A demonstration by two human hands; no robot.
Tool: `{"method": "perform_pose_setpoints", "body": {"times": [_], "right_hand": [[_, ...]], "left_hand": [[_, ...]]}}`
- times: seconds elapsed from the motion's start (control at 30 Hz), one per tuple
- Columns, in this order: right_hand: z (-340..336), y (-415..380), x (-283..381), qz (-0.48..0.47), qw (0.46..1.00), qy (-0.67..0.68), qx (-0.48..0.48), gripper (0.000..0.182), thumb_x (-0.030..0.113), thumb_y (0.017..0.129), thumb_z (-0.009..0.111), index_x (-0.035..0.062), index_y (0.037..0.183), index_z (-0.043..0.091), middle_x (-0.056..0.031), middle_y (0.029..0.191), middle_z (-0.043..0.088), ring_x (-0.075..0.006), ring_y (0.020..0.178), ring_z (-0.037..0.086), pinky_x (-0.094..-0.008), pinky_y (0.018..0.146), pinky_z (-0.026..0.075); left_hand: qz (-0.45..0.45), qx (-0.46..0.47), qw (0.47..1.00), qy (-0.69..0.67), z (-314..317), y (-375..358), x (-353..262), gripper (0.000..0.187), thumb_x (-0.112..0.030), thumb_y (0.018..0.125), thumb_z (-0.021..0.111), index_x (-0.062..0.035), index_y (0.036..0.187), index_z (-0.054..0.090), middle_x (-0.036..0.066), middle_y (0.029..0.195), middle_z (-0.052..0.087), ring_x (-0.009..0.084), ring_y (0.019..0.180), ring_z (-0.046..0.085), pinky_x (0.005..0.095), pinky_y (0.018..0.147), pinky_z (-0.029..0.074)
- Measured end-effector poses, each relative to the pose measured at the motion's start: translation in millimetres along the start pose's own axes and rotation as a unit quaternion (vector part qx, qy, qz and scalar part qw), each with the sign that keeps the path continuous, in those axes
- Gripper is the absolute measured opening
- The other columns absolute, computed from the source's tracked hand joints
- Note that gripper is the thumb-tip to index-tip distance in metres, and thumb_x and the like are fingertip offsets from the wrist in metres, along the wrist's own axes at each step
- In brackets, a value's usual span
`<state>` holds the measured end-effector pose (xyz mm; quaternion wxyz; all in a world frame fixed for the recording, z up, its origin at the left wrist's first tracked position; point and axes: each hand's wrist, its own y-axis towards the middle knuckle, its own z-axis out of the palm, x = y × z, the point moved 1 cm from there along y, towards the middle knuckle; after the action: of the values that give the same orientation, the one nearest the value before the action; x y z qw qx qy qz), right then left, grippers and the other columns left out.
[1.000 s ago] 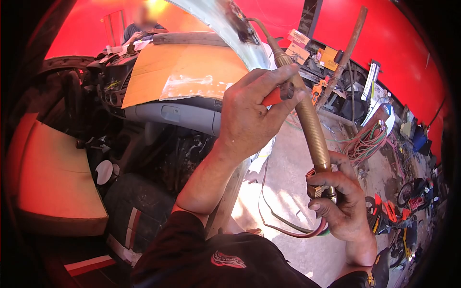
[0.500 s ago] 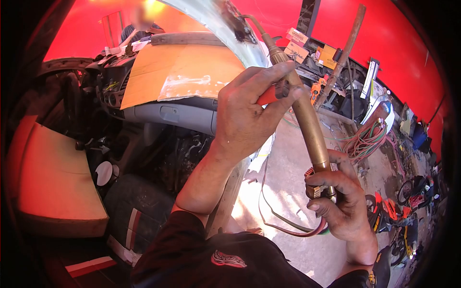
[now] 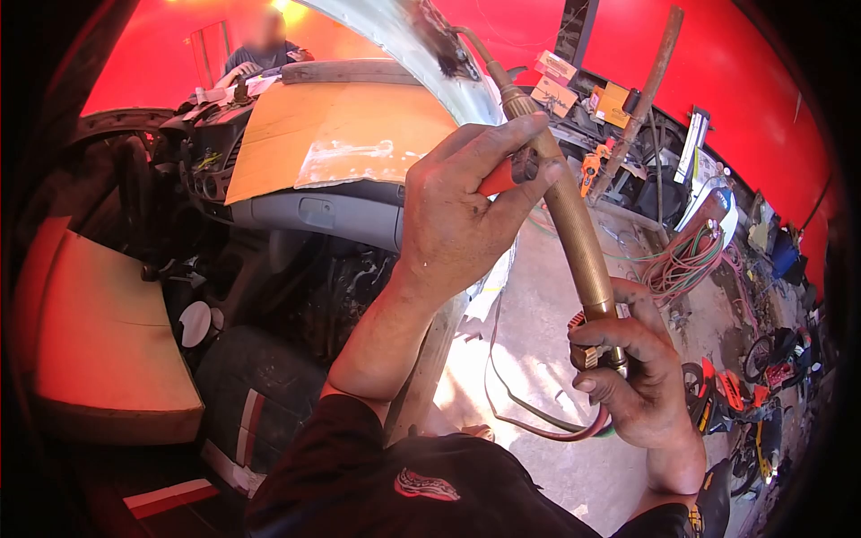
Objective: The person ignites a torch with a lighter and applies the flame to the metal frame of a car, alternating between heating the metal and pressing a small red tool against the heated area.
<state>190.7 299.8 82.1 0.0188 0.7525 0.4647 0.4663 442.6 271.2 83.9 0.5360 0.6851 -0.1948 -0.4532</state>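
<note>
A brass gas welding torch [image 3: 578,233] runs diagonally in front of me, its thin bent tip up beside a scorched patch on the pale curved metal frame [image 3: 386,45]. My left hand [image 3: 457,206] pinches the torch near its upper end. Between those same fingers sits a small red lighter [image 3: 498,182] with a dark end. My right hand [image 3: 641,377] is closed around the torch's lower end, thumb and fingers at a brass valve knob [image 3: 585,357]. Red and green hoses [image 3: 574,437] hang from that end. No flame shows at the tip.
Cardboard [image 3: 350,134] covers the car's dashboard, left of my hands. A coiled bunch of hoses [image 3: 686,264] lies on the floor to the right, near boxes [image 3: 556,94] and a leaning rusty pipe [image 3: 641,108]. Another person [image 3: 260,58] is behind the dashboard.
Both hands and the torch have stayed nearly still. In the background, the other person has shifted and sits more upright.
</note>
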Motion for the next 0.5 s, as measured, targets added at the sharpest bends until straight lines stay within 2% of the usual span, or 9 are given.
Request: {"method": "perform_pose_setpoints", "body": {"times": [0.1, 0.5], "right_hand": [[-4.0, 1.7, 3.1, -0.008, 1.0, -0.011, 0.024, 0.041, 0.01, 0.083, 0.087, 0.0057, 0.121, 0.074, -0.0209, 0.138, 0.052, -0.0273, 0.115, 0.064, -0.0367, 0.092, 0.056], [-1.0, -2.0, 1.0, 0.036, 0.999, 0.017, 0.015, 0.039, 0.009, 0.083, 0.086, 0.0059, 0.121, 0.073, -0.0206, 0.137, 0.052, -0.027, 0.116, 0.063, -0.0372, 0.094, 0.055]], "left_hand": [[0.001, -0.001, 1.0, 0.0, -0.3, -0.2, 0.0, 0.04, -0.007, 0.09, 0.081, -0.0015, 0.129, 0.072, 0.009, 0.103, 0.074, 0.0121, 0.092, 0.067, 0.0265, 0.085, 0.053], [-0.019, 0.005, 1.0, -0.016, 2.5, -2.0, 2.3, 0.041, -0.006, 0.09, 0.081, -0.0022, 0.129, 0.073, 0.007, 0.103, 0.073, 0.0095, 0.089, 0.063, 0.0251, 0.083, 0.051]]}}
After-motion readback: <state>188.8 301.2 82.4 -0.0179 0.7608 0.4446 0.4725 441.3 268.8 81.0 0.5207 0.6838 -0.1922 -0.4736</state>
